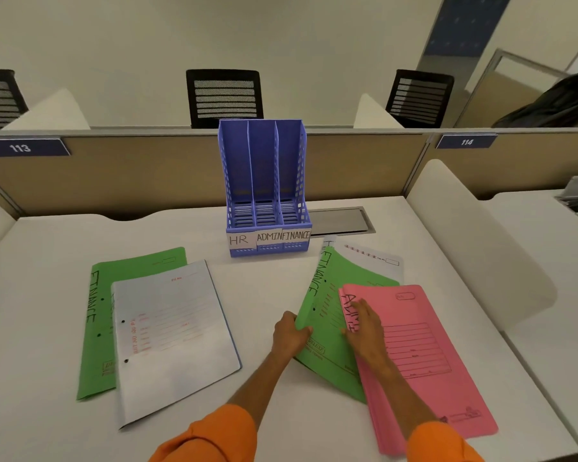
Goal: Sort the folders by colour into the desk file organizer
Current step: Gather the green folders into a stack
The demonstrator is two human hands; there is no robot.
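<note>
A blue three-slot file organizer (267, 188) stands at the back of the desk, labelled HR, ADMIN and FINANCE; its slots look empty. On the left lies a green FINANCE folder (95, 328) with a white folder (174, 335) on top of it. On the right a white folder (374, 261) lies under a green FINANCE folder (327, 288), with pink folders (421, 355) stacked on top. My left hand (289, 335) grips the left edge of the right green folder, which is lifted a little. My right hand (367, 328) presses flat on the pink stack.
The white desk (264, 288) has a metal cable hatch (341, 221) behind the organizer. A beige partition (147, 171) runs along the back, with black chairs beyond it. A white divider (474, 248) bounds the desk on the right.
</note>
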